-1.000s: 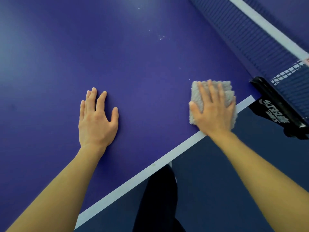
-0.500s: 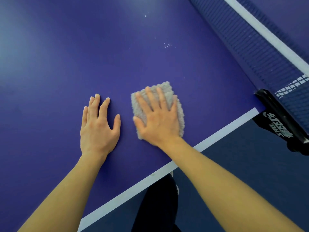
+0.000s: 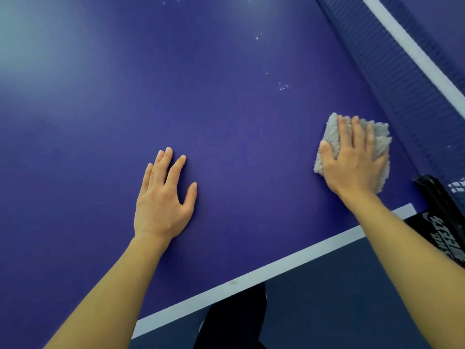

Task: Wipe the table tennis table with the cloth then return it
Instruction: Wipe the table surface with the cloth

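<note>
- Pressing down flat on the grey cloth (image 3: 332, 132), the right hand (image 3: 354, 165) keeps its fingers (image 3: 358, 132) straight and close together, with the thumb along the cloth's left edge; it pinches nothing.
- The cloth lies on the purple table (image 3: 226, 109), near the white side line (image 3: 251, 278) and just beside the net (image 3: 402, 84).
- The left hand (image 3: 163, 197) rests palm down on bare table, fingers straight and slightly spread, holding nothing, well apart from the cloth.
- White specks (image 3: 284, 86) dot the surface beyond the cloth.
- A black net clamp (image 3: 442, 222) with white lettering sits at the table's right edge.
</note>
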